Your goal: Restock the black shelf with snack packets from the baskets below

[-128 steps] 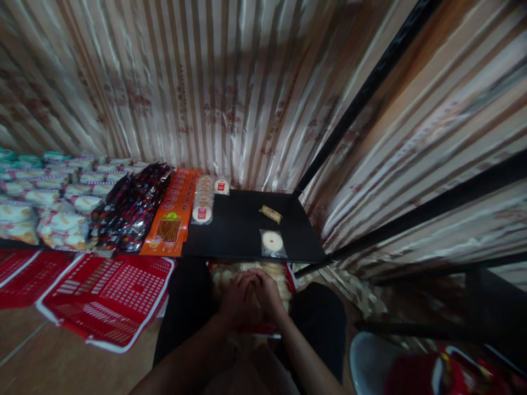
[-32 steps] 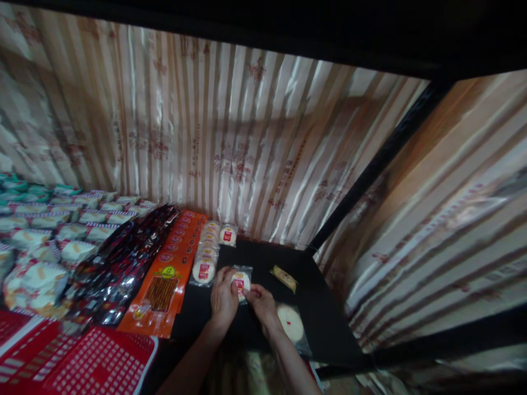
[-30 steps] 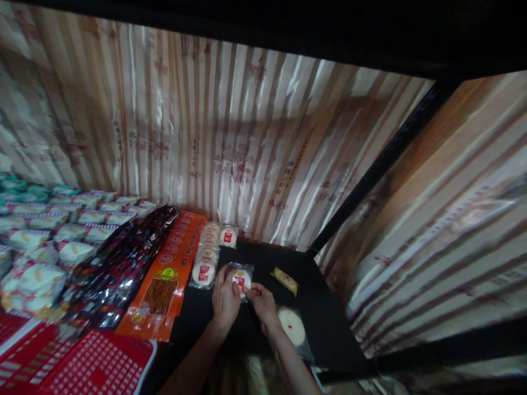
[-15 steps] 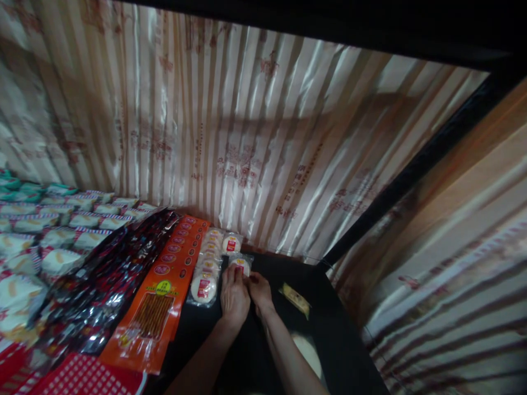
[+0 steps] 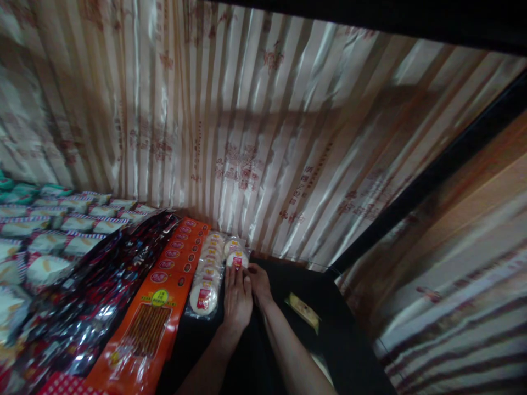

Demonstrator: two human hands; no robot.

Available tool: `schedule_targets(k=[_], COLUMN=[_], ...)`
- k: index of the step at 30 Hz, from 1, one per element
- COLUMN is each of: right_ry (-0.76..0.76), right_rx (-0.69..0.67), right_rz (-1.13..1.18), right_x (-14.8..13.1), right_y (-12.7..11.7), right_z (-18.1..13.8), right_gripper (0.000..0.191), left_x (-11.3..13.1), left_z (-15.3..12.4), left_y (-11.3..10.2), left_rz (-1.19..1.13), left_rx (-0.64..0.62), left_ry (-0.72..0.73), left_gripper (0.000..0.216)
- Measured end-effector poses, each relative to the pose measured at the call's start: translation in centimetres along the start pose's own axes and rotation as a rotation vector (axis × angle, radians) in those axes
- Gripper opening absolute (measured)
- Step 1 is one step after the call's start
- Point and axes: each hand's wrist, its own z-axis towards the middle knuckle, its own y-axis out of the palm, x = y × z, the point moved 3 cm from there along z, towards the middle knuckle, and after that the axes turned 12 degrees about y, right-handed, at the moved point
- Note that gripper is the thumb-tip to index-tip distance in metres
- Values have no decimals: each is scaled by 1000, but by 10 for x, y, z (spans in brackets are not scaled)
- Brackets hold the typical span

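A wrapped round white cracker (image 5: 237, 260) with a red label lies at the back of the black table, overlapping another wrapped one behind it. My left hand (image 5: 239, 299) rests on its near edge with fingers stretched out flat. At the packet's right corner my right hand (image 5: 259, 282) has its fingers bent together on the wrapper; the fingertips are partly hidden. Just left of my hands runs a row of overlapping wrapped crackers (image 5: 205, 296) of the same kind.
Left of the crackers lie orange snack packets (image 5: 150, 323), dark shiny packets (image 5: 94, 296) and many white packets (image 5: 45, 269). A yellow wrapped snack (image 5: 303, 311) lies to the right. A pleated curtain (image 5: 247, 137) hangs behind the table, with a dark bar (image 5: 395, 208) at right.
Both hands have pushed the wrapped cracker back, so it now overlaps the one behind. My left fingers have straightened out. The view has shifted slightly.
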Motion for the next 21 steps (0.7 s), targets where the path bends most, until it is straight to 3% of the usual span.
schedule_targets(k=[7,21], right_ry=[-14,41], right_rx=[-25,95], right_rz=[-24,-261], right_x=[-7,-15], right_y=[8,8], right_z=[5,3], right_gripper=[18,24], left_x=[-5,-19], left_z=[5,8], left_y=[0,8], left_rz=[-17,-120], left_rx=[-12,31], left_ry=[-26,-62], left_gripper=[52,47])
